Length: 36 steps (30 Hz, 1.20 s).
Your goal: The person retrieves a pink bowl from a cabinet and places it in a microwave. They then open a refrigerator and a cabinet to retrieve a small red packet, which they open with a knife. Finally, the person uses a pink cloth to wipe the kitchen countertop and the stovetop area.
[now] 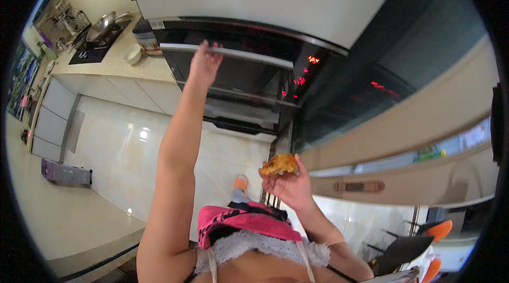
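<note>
My left arm reaches forward to a built-in black appliance, apparently an oven [238,70]. My left hand [206,64] is closed around its long silver bar handle [254,57], near the handle's left part. Red digits [313,60] glow on the dark panel to the right. Held up in front of my body, my right hand [288,189] grips a golden-brown piece of food [279,165] between thumb and fingers. It looks like a browned pastry or bread; its underside is partly hidden by the fingers.
On the counter [115,62] at left are a white bowl [132,54], a large jar [147,38] and a cooktop [93,48] bearing a metal pan [102,26]. A beige sliding door [397,132] stands at right, with chairs [405,249] beyond. A grey-purple box [65,172] sits at lower left.
</note>
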Available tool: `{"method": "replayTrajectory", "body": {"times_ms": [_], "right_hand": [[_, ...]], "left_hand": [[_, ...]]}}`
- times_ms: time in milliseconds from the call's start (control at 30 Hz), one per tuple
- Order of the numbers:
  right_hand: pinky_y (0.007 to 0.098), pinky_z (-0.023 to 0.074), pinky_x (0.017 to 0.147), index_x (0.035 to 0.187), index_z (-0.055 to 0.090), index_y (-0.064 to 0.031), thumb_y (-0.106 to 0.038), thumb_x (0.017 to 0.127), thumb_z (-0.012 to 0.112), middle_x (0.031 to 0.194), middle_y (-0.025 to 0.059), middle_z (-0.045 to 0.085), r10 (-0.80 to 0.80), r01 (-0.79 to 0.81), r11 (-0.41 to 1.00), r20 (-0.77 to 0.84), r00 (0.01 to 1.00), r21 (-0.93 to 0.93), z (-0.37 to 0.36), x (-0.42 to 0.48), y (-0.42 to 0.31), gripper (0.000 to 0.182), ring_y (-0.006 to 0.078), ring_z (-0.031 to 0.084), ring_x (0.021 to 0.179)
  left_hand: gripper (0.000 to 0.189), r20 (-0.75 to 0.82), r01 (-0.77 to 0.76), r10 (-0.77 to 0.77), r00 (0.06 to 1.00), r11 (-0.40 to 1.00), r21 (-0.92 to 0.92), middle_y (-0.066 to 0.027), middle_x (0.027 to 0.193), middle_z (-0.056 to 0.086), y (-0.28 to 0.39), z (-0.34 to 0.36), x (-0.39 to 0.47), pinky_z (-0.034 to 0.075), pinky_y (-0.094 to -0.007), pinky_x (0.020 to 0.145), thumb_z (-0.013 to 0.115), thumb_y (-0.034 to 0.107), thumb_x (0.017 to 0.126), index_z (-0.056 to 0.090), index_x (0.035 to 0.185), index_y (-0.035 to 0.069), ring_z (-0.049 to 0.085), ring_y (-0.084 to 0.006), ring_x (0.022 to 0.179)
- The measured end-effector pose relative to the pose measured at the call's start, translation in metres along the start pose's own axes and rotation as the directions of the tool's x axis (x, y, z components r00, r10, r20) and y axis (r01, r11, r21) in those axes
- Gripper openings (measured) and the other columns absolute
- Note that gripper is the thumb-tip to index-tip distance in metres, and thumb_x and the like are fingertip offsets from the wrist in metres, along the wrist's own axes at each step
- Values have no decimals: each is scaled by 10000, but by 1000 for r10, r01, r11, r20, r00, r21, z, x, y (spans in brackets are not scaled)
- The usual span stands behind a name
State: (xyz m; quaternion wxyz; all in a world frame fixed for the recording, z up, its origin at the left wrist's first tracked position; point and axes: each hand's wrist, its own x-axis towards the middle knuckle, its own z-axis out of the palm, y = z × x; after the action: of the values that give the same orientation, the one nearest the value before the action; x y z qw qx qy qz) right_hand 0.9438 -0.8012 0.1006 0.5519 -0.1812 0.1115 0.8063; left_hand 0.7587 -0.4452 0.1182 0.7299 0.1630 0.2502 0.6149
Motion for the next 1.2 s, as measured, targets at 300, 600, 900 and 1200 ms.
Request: {"method": "replayTrajectory", "body": {"times_ms": [300,600,900,1200], "right_hand": [[523,356,1022,1340,437,-101,-536,930,439,1378,202,415,90,-49,985,249,964,-165,89,82,-24,598,430,365,1288],[412,464,877,1164,539,-83,-452,940,497,1245,162,534,-150,141,980,-57,987,-140,57,165,-44,434,321,531,1127],[370,460,877,1173,518,-81,-461,944,474,1218,132,549,-313,314,949,-20,949,33,22,220,-37,446,284,529,1130],[415,422,981,1269,484,-117,-405,981,412,1282,126,517,-498,488,859,27,867,152,-4,216,-4,414,316,495,1202]], "left_hand": [[190,-253,232,-164,954,935,269,6,962,596,-27,-143,-140,431,-350,919,478,228,943,553,1076,114,540,-132,869],[260,-232,700,-665,709,626,343,-125,1128,584,-24,-192,-161,484,-336,868,505,250,973,520,1153,63,600,-192,973],[279,595,-632,-265,759,-78,771,-143,1166,596,40,-61,32,457,-354,909,574,97,894,585,1168,46,574,-264,1058],[322,753,-633,-279,597,-740,227,-172,1099,632,-44,61,202,487,-379,833,561,294,881,626,1108,76,625,-300,958]]}}
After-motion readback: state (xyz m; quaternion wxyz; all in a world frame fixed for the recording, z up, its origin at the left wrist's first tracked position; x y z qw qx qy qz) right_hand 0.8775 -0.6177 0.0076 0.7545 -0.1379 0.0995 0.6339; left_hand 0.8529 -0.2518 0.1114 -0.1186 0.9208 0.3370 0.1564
